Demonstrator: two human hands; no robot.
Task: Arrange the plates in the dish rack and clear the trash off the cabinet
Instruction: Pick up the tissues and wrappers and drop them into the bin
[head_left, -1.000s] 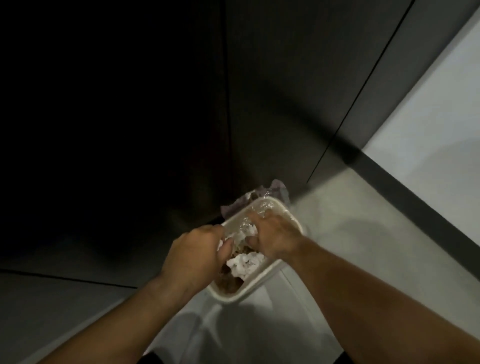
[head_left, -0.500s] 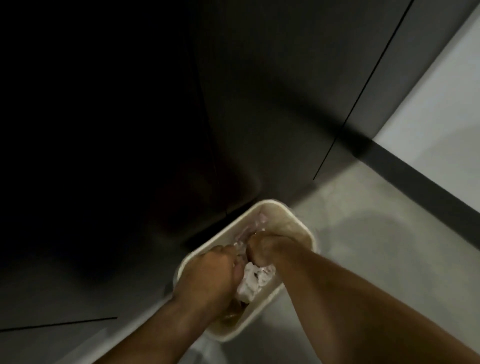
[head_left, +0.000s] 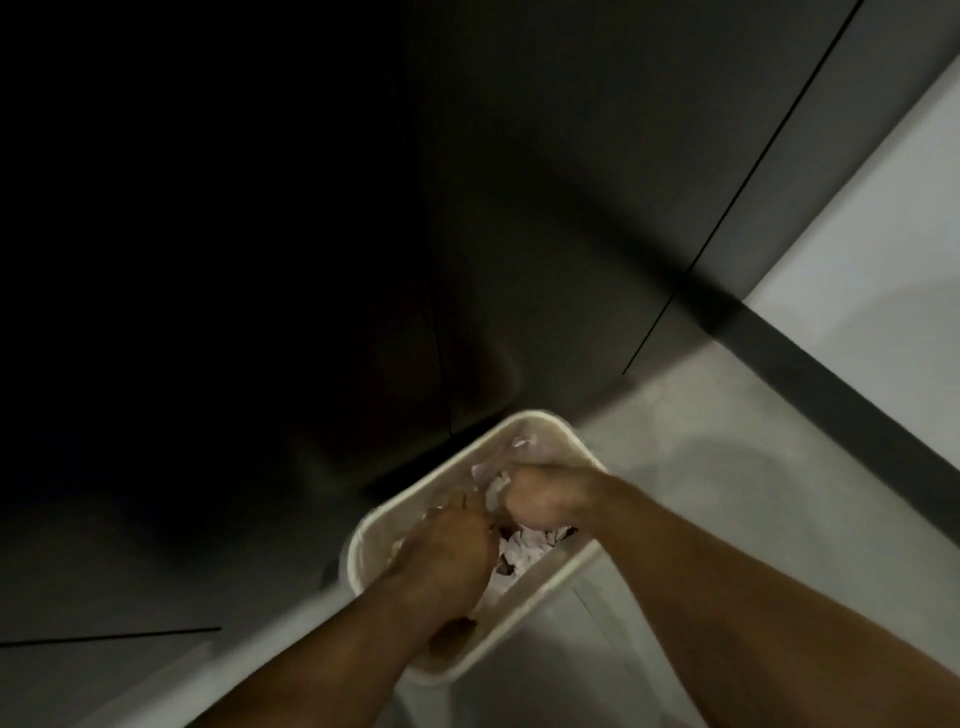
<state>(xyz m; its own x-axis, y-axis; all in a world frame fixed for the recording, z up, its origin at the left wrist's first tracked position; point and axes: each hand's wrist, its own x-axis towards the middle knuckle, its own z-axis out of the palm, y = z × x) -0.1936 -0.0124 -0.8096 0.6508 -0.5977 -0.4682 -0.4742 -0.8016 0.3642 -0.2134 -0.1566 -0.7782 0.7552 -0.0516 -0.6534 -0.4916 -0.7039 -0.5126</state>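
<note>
A cream rectangular trash bin (head_left: 540, 423) stands on the floor against dark cabinet fronts. Both my hands are down inside it. My left hand (head_left: 441, 556) is closed, pressing into the contents at the bin's near left. Near the far right of the bin, my right hand (head_left: 540, 499) is closed on clear crinkled plastic trash (head_left: 493, 486). White crumpled tissue (head_left: 524, 548) lies between and below the hands. No plates or dish rack are in view.
Dark grey cabinet doors (head_left: 571, 182) fill the upper frame, very dim at the left. Pale grey floor (head_left: 727, 467) surrounds the bin, with a dark baseboard (head_left: 831, 374) and a white wall (head_left: 883, 218) at the right.
Both hands have pushed deeper into the bin, and the purple bag edge seen above the rim earlier is gone from view. The view has shifted so the bin sits lower.
</note>
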